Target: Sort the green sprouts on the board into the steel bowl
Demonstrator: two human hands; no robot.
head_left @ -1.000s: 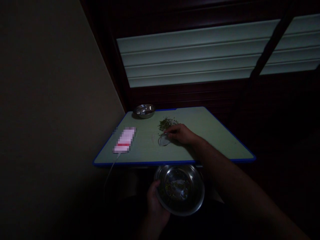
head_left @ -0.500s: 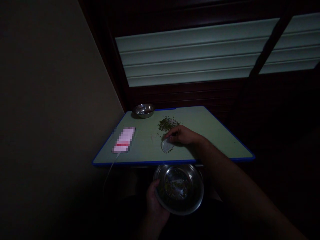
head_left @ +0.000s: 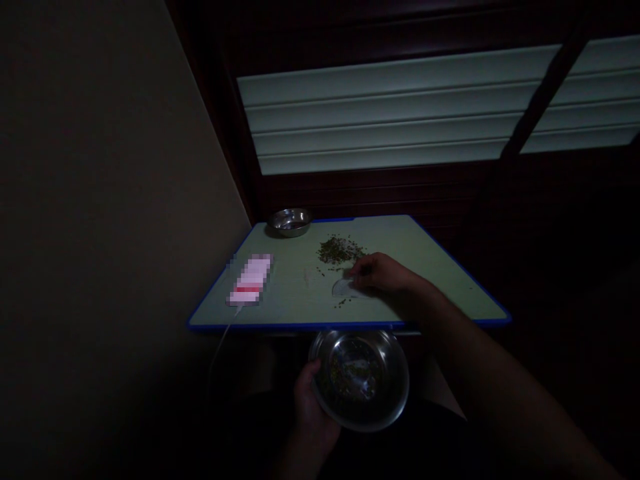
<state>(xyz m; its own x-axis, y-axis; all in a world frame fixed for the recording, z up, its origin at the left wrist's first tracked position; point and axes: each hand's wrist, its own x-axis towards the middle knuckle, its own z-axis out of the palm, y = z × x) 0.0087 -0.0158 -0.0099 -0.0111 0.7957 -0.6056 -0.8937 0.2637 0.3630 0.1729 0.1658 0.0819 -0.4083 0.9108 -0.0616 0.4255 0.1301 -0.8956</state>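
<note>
Right hand (head_left: 384, 272), shifted rightward over a pale table (head_left: 285, 293) by slats (head_left: 385, 110), pinches a clear disc (head_left: 343, 288); left hand (head_left: 313, 407) grips a bowl (head_left: 399, 383).

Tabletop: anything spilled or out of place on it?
A few small grains lie apart from the pile, between the clear piece at the right hand and the near edge of the tabletop. They look stray; whether spilled, I can't tell.

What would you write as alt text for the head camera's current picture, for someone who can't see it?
A person's right hand holds a clear, rounded piece at a pale green table, near scattered grains, while the left hand holds a metal bowl below the near edge. Toward the table's left are a second bowl and a blurred-out phone.
</note>
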